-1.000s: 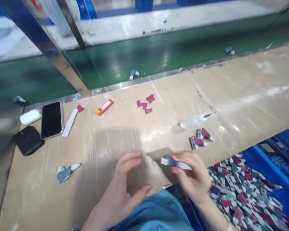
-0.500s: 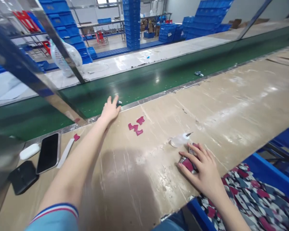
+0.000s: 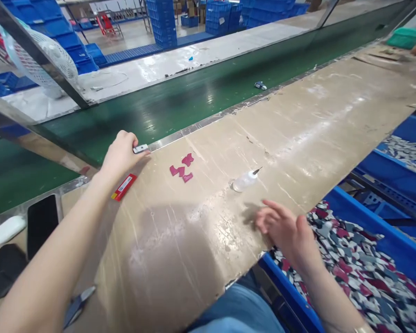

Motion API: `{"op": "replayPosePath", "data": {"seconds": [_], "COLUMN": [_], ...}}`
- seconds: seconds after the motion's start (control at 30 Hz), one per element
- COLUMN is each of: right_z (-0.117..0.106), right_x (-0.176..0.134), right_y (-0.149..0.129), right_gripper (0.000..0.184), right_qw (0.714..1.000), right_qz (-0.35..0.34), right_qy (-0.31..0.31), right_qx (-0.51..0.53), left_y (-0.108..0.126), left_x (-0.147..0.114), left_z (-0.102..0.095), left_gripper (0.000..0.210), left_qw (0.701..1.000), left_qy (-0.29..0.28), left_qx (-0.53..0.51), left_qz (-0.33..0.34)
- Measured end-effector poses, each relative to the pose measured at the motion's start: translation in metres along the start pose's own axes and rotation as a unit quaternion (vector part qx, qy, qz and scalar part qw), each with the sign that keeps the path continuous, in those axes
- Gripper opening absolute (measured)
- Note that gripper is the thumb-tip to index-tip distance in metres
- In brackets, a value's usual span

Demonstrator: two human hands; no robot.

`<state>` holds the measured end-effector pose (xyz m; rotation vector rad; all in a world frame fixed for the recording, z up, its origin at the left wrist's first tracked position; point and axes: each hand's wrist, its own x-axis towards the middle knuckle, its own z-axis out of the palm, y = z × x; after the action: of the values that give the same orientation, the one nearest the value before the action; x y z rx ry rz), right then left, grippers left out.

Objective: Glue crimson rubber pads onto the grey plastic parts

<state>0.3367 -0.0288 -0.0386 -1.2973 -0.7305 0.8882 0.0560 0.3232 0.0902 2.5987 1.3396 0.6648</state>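
Note:
At the edge of the green conveyor, my left hand point(image 3: 122, 150) is closed on a small grey-and-white plastic piece point(image 3: 140, 149). My right hand point(image 3: 286, 229) is over the table's near edge beside the blue bin, its fingers apart and blurred, with nothing visible in it. Ahead of it lies a clear squeeze bottle point(image 3: 244, 181) with a thin dark nozzle tip. Several flat maroon pieces point(image 3: 188, 159) lie mid-table, to the right of my left hand. A red packet point(image 3: 124, 187) with a white label rests beside my left wrist.
A blue bin point(image 3: 395, 231) full of maroon, grey and white pieces stands at the right, below table height. Phone point(image 3: 43, 224), white case point(image 3: 7, 230) and black object point(image 3: 6, 269) lie left; snips point(image 3: 79, 305) lie near my forearm. Another small piece point(image 3: 260, 85) is on the belt point(image 3: 208, 99).
My right hand has come away from the maroon-and-grey pieces, which no longer show on the tabletop, and moved toward the bin. My left hand has gripped the small piece at the belt edge.

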Motion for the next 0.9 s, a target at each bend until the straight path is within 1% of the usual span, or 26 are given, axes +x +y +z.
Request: {"op": "replayPosePath", "data": {"seconds": [0.03,0.07,0.1,0.13,0.17,0.23,0.27,0.3,0.33,0.37,0.4,0.43,0.5,0.53,0.57,0.63,0.7,0.73,0.77,0.8,0.87,0.9], "right_z": [0.020,0.036,0.049,0.057,0.061,0.061,0.060,0.059,0.061,0.066,0.073,0.082,0.103,0.113,0.121,0.131,0.135,0.136,0.137,0.138,0.141,0.143], "right_x": [0.012,0.023,0.035,0.046,0.056,0.071,0.075,0.078,0.077,0.075,0.069,0.062,0.041,0.029,0.017,-0.005,-0.021,-0.026,-0.030,-0.034,-0.037,-0.037], "right_y": [-0.003,-0.006,-0.009,-0.010,-0.011,-0.011,-0.010,-0.010,-0.009,-0.010,-0.010,-0.012,-0.014,-0.015,-0.015,-0.013,-0.009,-0.007,-0.005,-0.003,0.000,0.002], "right_gripper": [0.083,0.089,0.087,0.082,0.073,0.054,0.045,0.040,0.037,0.036,0.037,0.039,0.039,0.037,0.036,0.036,0.040,0.041,0.042,0.043,0.044,0.043], "right_qw": [0.987,0.963,0.937,0.914,0.897,0.875,0.868,0.864,0.863,0.866,0.873,0.884,0.916,0.933,0.948,0.968,0.977,0.979,0.982,0.985,0.986,0.982], "right_qz": [0.069,0.109,0.138,0.155,0.162,0.170,0.174,0.179,0.183,0.187,0.187,0.181,0.150,0.126,0.102,0.065,0.025,0.000,-0.032,-0.067,-0.145,-0.183], "right_qy": [-0.062,-0.094,-0.121,-0.136,-0.145,-0.163,-0.170,-0.178,-0.186,-0.190,-0.190,-0.184,-0.166,-0.160,-0.162,-0.183,-0.201,-0.198,-0.183,-0.156,-0.072,-0.034], "right_qx": [0.128,0.227,0.298,0.349,0.384,0.423,0.432,0.435,0.432,0.423,0.409,0.390,0.332,0.296,0.255,0.161,0.071,0.039,0.023,0.023,0.042,0.040], "left_y": [0.009,0.017,0.025,0.033,0.039,0.051,0.056,0.061,0.066,0.071,0.077,0.081,0.088,0.090,0.092,0.096,0.102,0.105,0.109,0.113,0.120,0.122], "left_x": [-0.020,-0.044,-0.069,-0.096,-0.125,-0.180,-0.206,-0.229,-0.249,-0.266,-0.279,-0.289,-0.303,-0.307,-0.309,-0.311,-0.309,-0.308,-0.307,-0.305,-0.302,-0.301], "left_z": [0.000,-0.001,-0.001,-0.002,-0.004,-0.009,-0.013,-0.017,-0.019,-0.020,-0.020,-0.017,-0.006,0.000,0.005,0.013,0.015,0.015,0.014,0.014,0.015,0.017], "left_gripper": [0.040,0.040,0.042,0.042,0.039,0.033,0.032,0.034,0.038,0.041,0.046,0.053,0.075,0.082,0.084,0.073,0.060,0.059,0.060,0.061,0.064,0.066], "left_qw": [1.000,0.999,0.997,0.995,0.990,0.971,0.961,0.955,0.953,0.957,0.965,0.975,0.987,0.988,0.988,0.986,0.984,0.980,0.970,0.953,0.899,0.872], "left_qy": [-0.013,-0.038,-0.063,-0.089,-0.134,-0.236,-0.278,-0.298,-0.303,-0.291,-0.261,-0.222,-0.144,-0.119,-0.106,-0.100,-0.084,-0.070,-0.058,-0.050,-0.047,-0.047], "left_qx": [0.010,0.028,0.034,0.035,0.036,0.016,0.007,0.005,0.002,0.002,0.004,0.008,0.023,0.030,0.030,0.007,-0.045,-0.086,-0.139,-0.202,-0.329,-0.377], "left_qz": [0.002,0.006,0.008,0.006,-0.004,-0.019,-0.010,0.001,0.011,0.014,0.007,-0.012,-0.068,-0.093,-0.112,-0.131,-0.150,-0.168,-0.193,-0.222,-0.284,-0.309]}}
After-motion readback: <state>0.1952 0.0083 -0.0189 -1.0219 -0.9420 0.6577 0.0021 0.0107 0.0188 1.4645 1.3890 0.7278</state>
